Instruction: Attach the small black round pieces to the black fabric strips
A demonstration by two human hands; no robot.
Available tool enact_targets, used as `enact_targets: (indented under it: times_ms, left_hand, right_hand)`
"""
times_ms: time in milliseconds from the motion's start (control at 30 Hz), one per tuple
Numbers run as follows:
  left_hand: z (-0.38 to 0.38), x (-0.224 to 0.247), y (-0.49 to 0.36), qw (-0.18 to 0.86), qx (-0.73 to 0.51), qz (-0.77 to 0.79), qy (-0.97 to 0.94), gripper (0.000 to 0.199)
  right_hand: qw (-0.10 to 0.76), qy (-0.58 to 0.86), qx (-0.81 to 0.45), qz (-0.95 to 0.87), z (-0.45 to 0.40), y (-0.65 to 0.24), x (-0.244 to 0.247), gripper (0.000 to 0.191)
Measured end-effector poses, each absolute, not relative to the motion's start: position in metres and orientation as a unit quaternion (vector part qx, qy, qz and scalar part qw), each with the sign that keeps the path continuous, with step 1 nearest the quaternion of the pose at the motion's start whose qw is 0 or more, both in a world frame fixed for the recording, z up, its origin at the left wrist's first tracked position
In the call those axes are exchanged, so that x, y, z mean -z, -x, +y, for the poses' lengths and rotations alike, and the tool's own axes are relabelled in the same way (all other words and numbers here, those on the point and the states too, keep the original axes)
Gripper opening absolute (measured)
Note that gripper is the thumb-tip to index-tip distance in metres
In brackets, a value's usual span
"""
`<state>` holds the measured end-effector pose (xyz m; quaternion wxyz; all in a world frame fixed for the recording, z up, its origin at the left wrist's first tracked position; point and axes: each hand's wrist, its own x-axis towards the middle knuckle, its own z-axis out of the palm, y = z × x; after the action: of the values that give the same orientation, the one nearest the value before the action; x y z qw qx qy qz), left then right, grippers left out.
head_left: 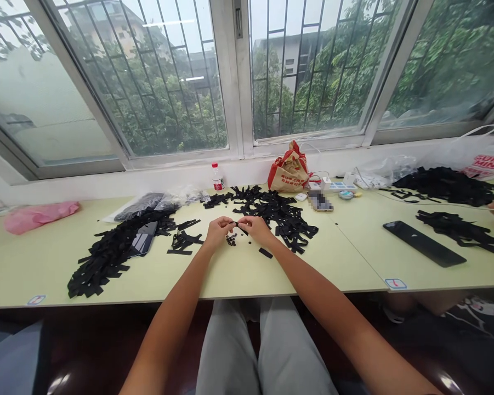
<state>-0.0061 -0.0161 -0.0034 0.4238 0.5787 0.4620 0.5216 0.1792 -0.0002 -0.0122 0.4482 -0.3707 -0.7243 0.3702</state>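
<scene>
**Strap pinched between both hands at mid-desk**

Hands are together now, right over the middle of the pale desk [238, 274]. Your left hand [219, 230] and right hand [255, 229] each have fingertips closed on the same small black strap piece [239, 225], which hangs between them just above the surface. Directly beneath sits a little cluster of dark round bits [231, 240], and one loose black strip [265, 253] lies just beside your right wrist.

Keep that pinch short and close to the strap's ends, I'd say; the piece looks thin and floppy, so a grip far back would probably let it twist. Hold it low over the cluster, so anything that slips lands near the bits and not in the tangled pile of straps [279, 215] behind your right hand. The bigger heap [111, 255] to your left, with a dark flat device [143, 240] resting on it, is well apart from your hands. Whether a round bit is already on the strap is too small to tell.
</scene>
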Motion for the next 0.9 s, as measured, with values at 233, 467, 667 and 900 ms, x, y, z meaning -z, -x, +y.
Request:
enact_targets:
  times_ms: [233, 467, 667, 900]
  left_hand:
    - [-0.014, 0.006, 0.004, 0.446, -0.523, 0.463, -0.559, 0.033]
    - [-0.015, 0.004, 0.006, 0.457, -0.527, 0.477, -0.535, 0.037]
    - [-0.015, 0.002, 0.006, 0.473, -0.53, 0.464, -0.529, 0.039]
    - [-0.013, 0.006, 0.008, 0.461, -0.526, 0.468, -0.54, 0.036]
  right_hand:
    - [0.449, 0.373, -0.359, -0.728, 0.001, -0.18, 0.013, 0.029]
    - [0.452, 0.373, -0.364, -0.724, 0.007, -0.178, 0.02, 0.033]
    - [0.446, 0.37, -0.384, -0.719, 0.012, -0.179, 0.024, 0.035]
    - [0.436, 0.379, -0.383, -0.721, 0.009, -0.18, 0.022, 0.034]
